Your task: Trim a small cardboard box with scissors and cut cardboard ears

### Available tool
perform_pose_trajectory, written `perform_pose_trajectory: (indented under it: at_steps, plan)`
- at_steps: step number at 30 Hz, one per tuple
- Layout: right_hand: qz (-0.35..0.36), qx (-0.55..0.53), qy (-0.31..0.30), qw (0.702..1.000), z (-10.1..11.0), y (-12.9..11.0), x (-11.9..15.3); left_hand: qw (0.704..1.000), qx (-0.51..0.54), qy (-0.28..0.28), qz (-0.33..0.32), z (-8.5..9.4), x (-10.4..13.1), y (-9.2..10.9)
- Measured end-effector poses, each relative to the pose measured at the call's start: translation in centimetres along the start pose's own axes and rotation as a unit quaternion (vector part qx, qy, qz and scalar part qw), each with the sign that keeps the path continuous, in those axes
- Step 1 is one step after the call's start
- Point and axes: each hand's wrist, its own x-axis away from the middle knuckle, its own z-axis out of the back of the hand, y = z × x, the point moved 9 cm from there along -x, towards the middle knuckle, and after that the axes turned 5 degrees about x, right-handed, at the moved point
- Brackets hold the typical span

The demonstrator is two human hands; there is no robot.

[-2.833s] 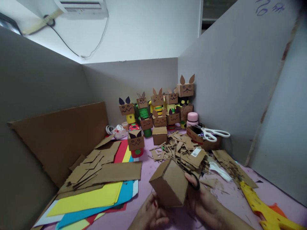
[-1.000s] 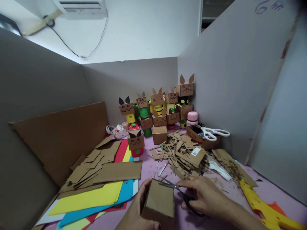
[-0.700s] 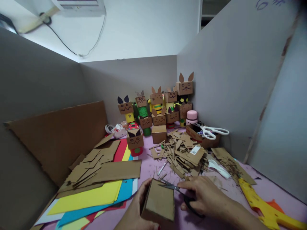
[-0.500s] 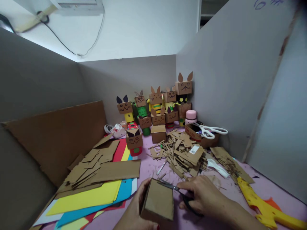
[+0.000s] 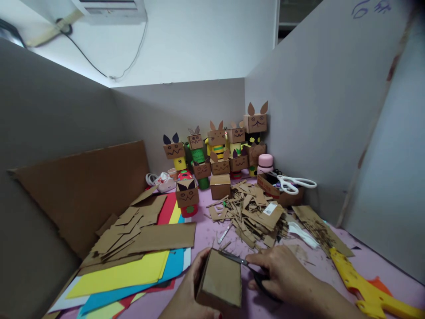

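The pink surface [image 5: 206,230] spreads beneath everything, with the cardboard box [image 5: 222,279] at its near edge. A big cardboard sheet [image 5: 86,186] leans well to the left of the box and behind it. A scrap pile [image 5: 252,212] lies beyond the box, slightly to its right, while yellow paper [image 5: 122,272] lies to its left. A yellow glue gun [image 5: 347,272] rests well to its right.

The box itself is plain, closed on the faces in view, and should handle as light and fairly stiff, though its walls would probably dent under a hard squeeze. The best hold is flat across opposite sides, near the corners, clear of the edge under the blades.

The left hand [image 5: 192,283] has its grip wrapped around the box's left side, thumb at the near side. Just right of the box, the right hand [image 5: 279,268] has its grip closed on the dark handles of the black scissors [image 5: 244,262]. Smallest, these lie with nearly closed blades along the box's far top edge; they look rigid, best held by the loops.
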Motion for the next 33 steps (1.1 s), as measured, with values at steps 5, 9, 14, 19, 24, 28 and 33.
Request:
perform_pose_trajectory:
  at_steps: [5,9,14,19,24,28,33]
  plan:
    - [-0.007,0.022,-0.006,1.000,-0.03,-0.21,0.19,1.000,-0.027,-0.009,0.009,-0.47,-0.08,0.23]
    - [0.007,0.027,-0.013,1.000,-0.22,-0.17,0.25,0.999,-0.031,0.003,0.013,-0.23,0.02,0.00]
    - [0.011,0.030,-0.016,0.999,-0.52,0.02,0.11,1.000,-0.013,-0.002,0.008,-0.04,0.12,-0.21]
    - [0.007,0.036,0.001,0.999,-0.55,-0.07,0.10,1.000,-0.018,-0.010,0.000,-0.08,0.05,-0.30]
    - [0.010,0.041,0.013,0.999,-0.17,-0.37,0.34,1.000,0.013,-0.027,0.005,-0.63,0.24,-0.55]
    - [0.021,0.033,-0.004,0.999,-0.52,-0.26,0.38,1.000,0.009,-0.015,0.019,-0.57,0.39,-0.74]
    - [0.022,0.014,-0.008,1.000,-0.73,-0.19,0.13,1.000,-0.002,-0.010,0.010,-0.43,0.38,-0.56]
